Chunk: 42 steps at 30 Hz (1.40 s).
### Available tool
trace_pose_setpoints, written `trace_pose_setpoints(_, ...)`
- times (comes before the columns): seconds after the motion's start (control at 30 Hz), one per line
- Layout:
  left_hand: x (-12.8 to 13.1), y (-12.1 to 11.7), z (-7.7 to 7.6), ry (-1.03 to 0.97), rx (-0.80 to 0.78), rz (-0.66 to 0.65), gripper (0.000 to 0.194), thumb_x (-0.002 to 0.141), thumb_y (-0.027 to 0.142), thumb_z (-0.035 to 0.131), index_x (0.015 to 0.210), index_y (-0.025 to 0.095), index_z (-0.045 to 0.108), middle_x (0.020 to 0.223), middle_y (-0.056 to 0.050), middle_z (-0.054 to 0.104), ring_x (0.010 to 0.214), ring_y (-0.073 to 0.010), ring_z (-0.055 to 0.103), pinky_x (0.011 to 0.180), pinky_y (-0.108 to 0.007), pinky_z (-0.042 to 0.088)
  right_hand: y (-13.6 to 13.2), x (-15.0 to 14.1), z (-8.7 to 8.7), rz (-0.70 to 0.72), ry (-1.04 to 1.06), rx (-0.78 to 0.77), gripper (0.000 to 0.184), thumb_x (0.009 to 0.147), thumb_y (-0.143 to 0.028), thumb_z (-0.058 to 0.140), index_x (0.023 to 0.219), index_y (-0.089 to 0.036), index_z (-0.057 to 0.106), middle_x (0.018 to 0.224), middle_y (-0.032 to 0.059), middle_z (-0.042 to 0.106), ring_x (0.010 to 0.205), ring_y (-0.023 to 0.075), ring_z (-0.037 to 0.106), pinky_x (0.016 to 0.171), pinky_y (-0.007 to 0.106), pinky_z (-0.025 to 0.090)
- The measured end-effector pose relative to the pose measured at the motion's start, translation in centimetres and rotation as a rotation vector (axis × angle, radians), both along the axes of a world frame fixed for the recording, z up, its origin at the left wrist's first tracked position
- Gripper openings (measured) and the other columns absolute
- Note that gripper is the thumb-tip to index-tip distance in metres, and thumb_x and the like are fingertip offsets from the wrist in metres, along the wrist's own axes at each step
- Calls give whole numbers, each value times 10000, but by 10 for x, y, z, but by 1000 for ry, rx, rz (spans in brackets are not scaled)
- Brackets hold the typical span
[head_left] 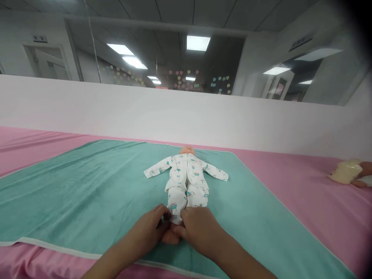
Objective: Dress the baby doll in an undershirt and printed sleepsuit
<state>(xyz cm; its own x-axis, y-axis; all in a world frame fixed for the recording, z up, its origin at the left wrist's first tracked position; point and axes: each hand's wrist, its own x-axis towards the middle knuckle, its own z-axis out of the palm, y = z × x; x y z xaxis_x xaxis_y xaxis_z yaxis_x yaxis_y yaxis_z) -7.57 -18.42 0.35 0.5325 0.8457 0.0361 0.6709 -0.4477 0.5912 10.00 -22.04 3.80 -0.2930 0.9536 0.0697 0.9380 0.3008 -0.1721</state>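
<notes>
A baby doll [186, 174] lies on its back, wearing a white sleepsuit [187, 174] with a small teal print, its arms spread out and its head at the far end. It rests on a teal towel [87, 193] with a white border. My left hand [148, 228] and my right hand [199, 228] are at the doll's legs, fingers gripping the sleepsuit's leg cuffs [176, 219]. The doll's bare feet [171, 237] stick out below the cuffs, partly hidden by my fingers.
A pink sheet [290, 193] lies under the towel. A white wall [174, 112] stands beyond it, with a glass panel above. At the right edge, a co-worker's hand [364, 174] holds a cream-coloured padded object [345, 171] on the sheet.
</notes>
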Motion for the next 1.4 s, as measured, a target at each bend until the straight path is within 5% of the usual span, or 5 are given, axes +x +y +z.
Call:
trace_pose_setpoints(0.2,-5,4,-13,-56,113,29,88,762,208,442,709,173,503,809,3,569,744,-125,504,664,-235,347,-5,-10,-4,91,-114,110,209,836,-241,446,707,-149,583,651,64,618,563,153,548,464,264,173)
trace_pose_setpoints(0.47,-20,-14,2,-145,90,-93,39,656,131,439,643,168,446,666,33,510,649,-102,445,600,-211,320,-15,-8,-28,199,27,192,274,810,-315,474,579,-169,497,549,-22,559,483,76,391,484,236,190)
trace_pose_setpoints(0.67,-34,-25,16,40,-13,-270,109,587,68,384,618,170,407,644,55,468,608,-85,405,557,-202,277,-32,-7,-16,354,37,193,179,840,-301,461,720,-210,557,705,-25,614,620,105,497,566,242,271)
trace_pose_setpoints(1.0,-30,-17,7,56,318,-327,367,897,327,309,591,167,433,627,7,496,600,-102,437,581,-250,275,-42,70,-43,-74,451,64,194,742,-299,613,904,-244,521,884,-17,545,727,125,503,618,221,369)
trace_pose_setpoints(1.4,41,-8,12,176,466,-367,307,688,431,656,873,208,554,937,-12,594,909,-204,492,759,-322,309,-14,65,-53,-51,434,177,140,656,-56,432,684,-193,432,765,-22,500,690,113,453,607,217,320)
